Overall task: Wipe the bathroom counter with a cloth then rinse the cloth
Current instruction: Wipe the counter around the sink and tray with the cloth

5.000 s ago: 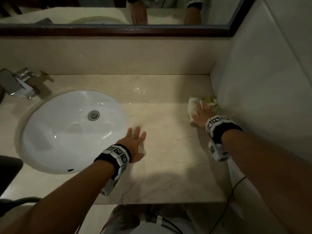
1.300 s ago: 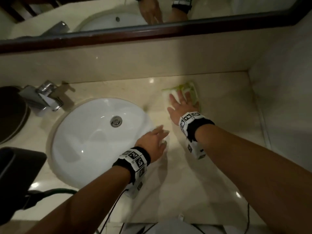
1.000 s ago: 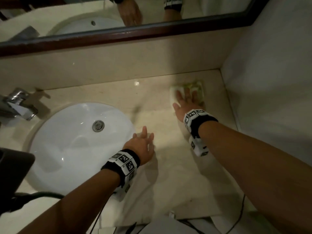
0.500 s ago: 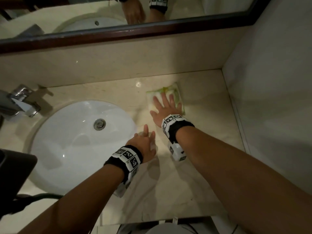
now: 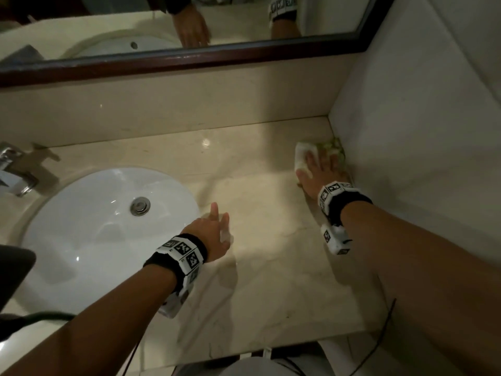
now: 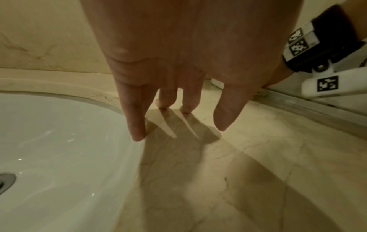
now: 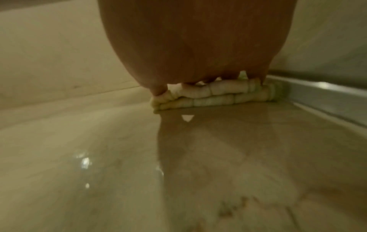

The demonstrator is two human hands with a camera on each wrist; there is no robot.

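Polished beige marble counter (image 5: 271, 267), faintly veined and glossy enough to mirror the lamps; matching marble upstand behind it, with a mirror (image 5: 189, 28) in a dark red-brown wooden frame above.

Items, left to right:

1. Faucet (image 5: 13, 169): chrome, angular, at the far left edge, only partly in view.
2. Basin (image 5: 95, 240): white glazed ceramic, oval, set under the marble, with a round chrome drain (image 5: 140, 206).
3. Your left hand (image 5: 214, 234): flat and relaxed on the marble just right of the basin rim, fingers (image 6: 135, 119) straight and slightly spread, tips touching the stone, holding nothing. Black wristband with white blocks printed in black-and-white square codes; no readable lettering.
4. Your right hand (image 5: 317, 172): palm down, fingers extended, pressing the cloth flat. Same kind of coded wristband.
5. Cloth (image 5: 303, 156): soft, ribbed, white and pale green, folded into stacked layers as the right wrist view (image 7: 218, 97) shows. It lies on the counter at the far right, its edge against the side wall (image 5: 420, 131).
6. Side wall: smooth, pale, matte panelling, meeting the counter along a grey strip.
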